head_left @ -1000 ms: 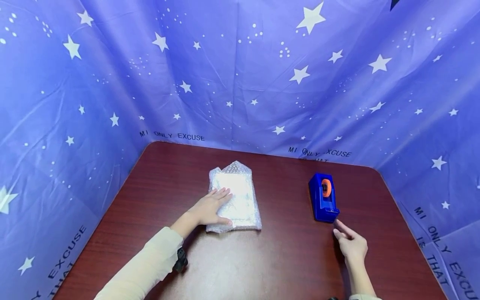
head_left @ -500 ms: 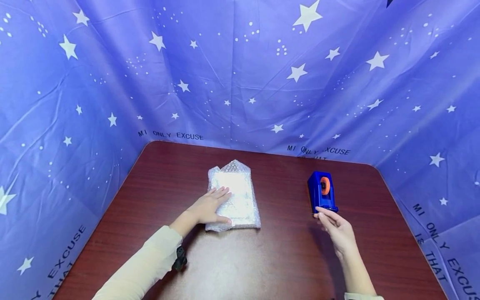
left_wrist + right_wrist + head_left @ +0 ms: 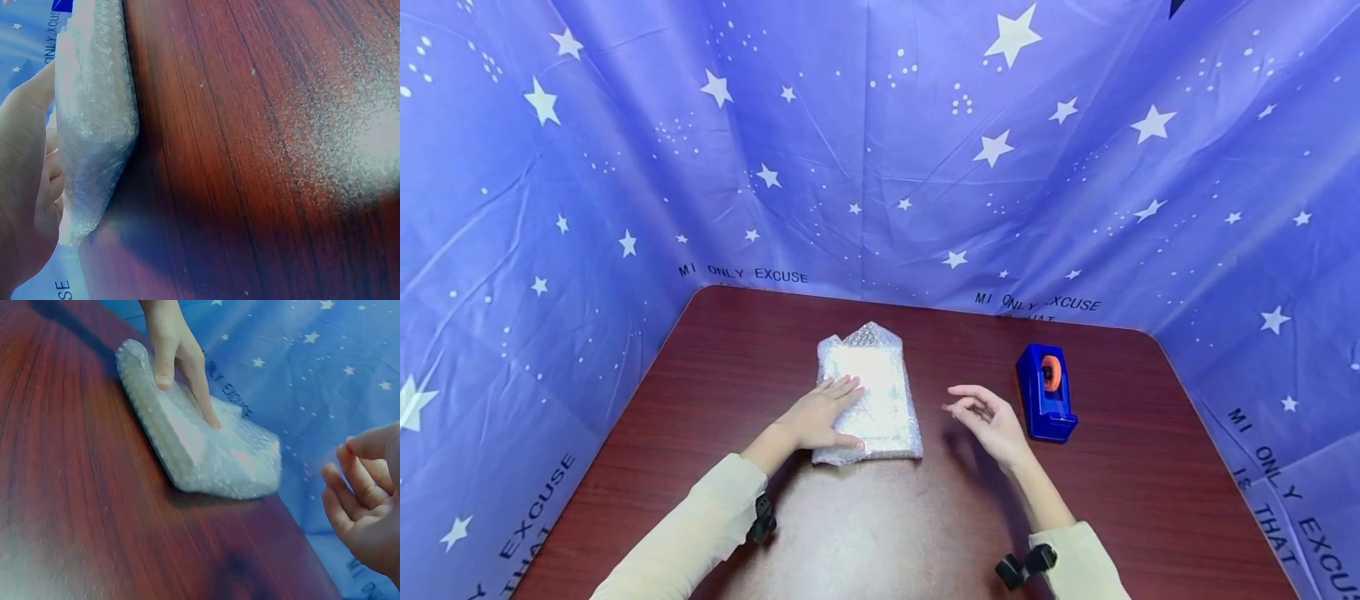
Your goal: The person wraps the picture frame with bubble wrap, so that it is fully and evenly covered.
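A flat package in bubble wrap (image 3: 883, 408) lies on the table, its top glaring white in the head view. My left hand (image 3: 820, 414) rests on its left side, fingers spread and straight, thumb near the front edge. To the right of the package my right hand (image 3: 992, 423) is raised over the table. Its thumb and index finger pinch a small strip of clear tape (image 3: 320, 464), which shows only faintly at the fingertips. Farther right stands a blue tape dispenser (image 3: 1051, 421) with an orange-cored roll (image 3: 1052, 374).
The dark red wooden table (image 3: 745, 333) has rounded far corners. A blue cloth with white stars (image 3: 865, 167) hangs around its back and sides. Black wrist straps (image 3: 1026, 567) sit at both sleeves.
My right hand has gone from the dispenser's front, across its cutter end, then left toward the package with the strip of tape. The left hand and the package have stayed put.
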`<state>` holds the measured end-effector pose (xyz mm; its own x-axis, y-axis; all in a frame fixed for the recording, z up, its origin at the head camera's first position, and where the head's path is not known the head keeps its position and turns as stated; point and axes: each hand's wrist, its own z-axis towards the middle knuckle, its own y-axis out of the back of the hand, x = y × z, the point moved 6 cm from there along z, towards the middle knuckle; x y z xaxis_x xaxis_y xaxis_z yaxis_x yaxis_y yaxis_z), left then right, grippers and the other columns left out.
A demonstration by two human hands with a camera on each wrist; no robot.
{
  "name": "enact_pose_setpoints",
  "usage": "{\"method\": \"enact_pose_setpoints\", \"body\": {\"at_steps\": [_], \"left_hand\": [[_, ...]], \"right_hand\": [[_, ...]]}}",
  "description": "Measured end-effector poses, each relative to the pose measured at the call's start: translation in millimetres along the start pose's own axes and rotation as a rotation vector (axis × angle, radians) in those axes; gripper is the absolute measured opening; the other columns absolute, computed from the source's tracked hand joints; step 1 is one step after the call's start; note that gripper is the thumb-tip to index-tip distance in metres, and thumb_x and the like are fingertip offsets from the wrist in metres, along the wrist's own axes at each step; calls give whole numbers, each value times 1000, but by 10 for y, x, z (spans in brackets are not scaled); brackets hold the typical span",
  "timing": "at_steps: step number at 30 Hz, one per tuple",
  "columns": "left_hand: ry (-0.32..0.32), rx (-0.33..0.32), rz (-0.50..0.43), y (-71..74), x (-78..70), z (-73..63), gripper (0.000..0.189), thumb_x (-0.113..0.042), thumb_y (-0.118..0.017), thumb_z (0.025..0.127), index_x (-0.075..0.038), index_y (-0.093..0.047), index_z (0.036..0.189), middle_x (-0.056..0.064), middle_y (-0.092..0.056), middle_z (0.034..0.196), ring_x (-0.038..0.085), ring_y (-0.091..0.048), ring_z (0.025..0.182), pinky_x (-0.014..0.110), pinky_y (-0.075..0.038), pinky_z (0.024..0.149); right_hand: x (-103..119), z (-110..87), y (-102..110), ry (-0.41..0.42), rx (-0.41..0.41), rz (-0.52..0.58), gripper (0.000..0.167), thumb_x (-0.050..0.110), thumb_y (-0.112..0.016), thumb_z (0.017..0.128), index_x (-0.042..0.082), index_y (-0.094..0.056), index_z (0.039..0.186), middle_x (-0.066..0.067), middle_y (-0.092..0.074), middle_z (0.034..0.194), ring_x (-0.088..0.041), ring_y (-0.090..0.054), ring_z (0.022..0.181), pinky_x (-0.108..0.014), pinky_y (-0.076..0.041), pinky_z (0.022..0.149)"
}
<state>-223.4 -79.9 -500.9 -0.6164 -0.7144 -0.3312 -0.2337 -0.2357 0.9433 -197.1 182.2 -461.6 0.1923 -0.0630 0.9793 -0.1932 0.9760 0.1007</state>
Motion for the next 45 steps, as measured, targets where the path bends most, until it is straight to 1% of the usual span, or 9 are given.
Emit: {"method": "enact_pose_setpoints", "body": {"at_steps": [4, 12, 15, 20, 25, 30, 38, 41, 45], "left_hand": [[-11, -4, 15, 10, -5, 3, 93, -60, -65, 79, -3, -36, 147, 19, -31, 156, 35, -27, 147, 51, -19, 123], [11, 2, 13, 14, 4, -2, 95, -61, -65, 78, -5, -35, 148, 16, -30, 157, 33, -25, 148, 49, -17, 124], [16, 3, -4, 3, -7, -8, 94, -61, -65, 79, -5, -36, 148, 16, -30, 157, 32, -26, 148, 49, -18, 124], [25, 11, -13, -27, -6, -17, 93, -61, -65, 79, -5, -36, 148, 15, -30, 157, 31, -26, 148, 48, -18, 124], [18, 5, 4, -24, 2, -14, 93, -61, -65, 79, -4, -37, 147, 15, -32, 157, 31, -27, 148, 48, -19, 124], [18, 5, 16, -18, 18, -4, 94, -63, -64, 79, -6, -36, 148, 15, -33, 156, 30, -27, 148, 48, -19, 124], [15, 3, 18, -27, 6, 4, 94, -63, -64, 78, -7, -36, 148, 14, -33, 156, 30, -27, 148, 47, -19, 124], [15, 2, 31, -25, 18, 4, 94, -63, -64, 78, -6, -36, 148, 15, -33, 156, 30, -27, 148, 47, -19, 124], [14, -1, 30, -27, 29, -1, 94, -63, -63, 79, -6, -37, 148, 14, -32, 156, 30, -27, 148, 47, -19, 124]], "right_hand": [[-3, 144, -163, 0, 60, 9, 34, -2, -60, 90, -18, -52, 118, 13, -70, 81, -1, -69, 87, -12, -52, 80], [-116, 470, -499, -87, 122, 19, 32, -10, -56, 82, -19, -56, 112, 6, -60, 73, -5, -67, 81, -17, -56, 75], [-163, 605, -625, -50, 185, -93, 27, -10, -57, 80, -16, -61, 106, 4, -55, 68, -4, -64, 73, -15, -53, 65], [-169, 798, -837, 87, 318, -392, 22, -6, -61, 77, -7, -67, 97, 1, -50, 62, 1, -45, 55, -12, -39, 51], [-148, 938, -1002, 180, 445, -660, 22, -2, -61, 73, 1, -67, 93, 1, -51, 59, 2, -39, 52, -12, -36, 51], [-150, 1024, -1127, 194, 529, -782, 23, -2, -60, 71, 1, -64, 94, -1, -54, 59, 1, -40, 52, -12, -37, 52], [-211, 1017, -1209, 159, 507, -928, 19, -2, -67, 74, 2, -60, 91, -6, -59, 63, -5, -44, 55, -15, -37, 50], [-199, 1020, -1208, 139, 453, -958, 20, 1, -71, 74, 4, -60, 91, -6, -60, 64, -7, -46, 55, -19, -40, 51], [-204, 1023, -1166, 82, 346, -1062, 24, 12, -78, 73, 12, -61, 90, 1, -59, 65, -9, -51, 61, -26, -44, 55]]}}
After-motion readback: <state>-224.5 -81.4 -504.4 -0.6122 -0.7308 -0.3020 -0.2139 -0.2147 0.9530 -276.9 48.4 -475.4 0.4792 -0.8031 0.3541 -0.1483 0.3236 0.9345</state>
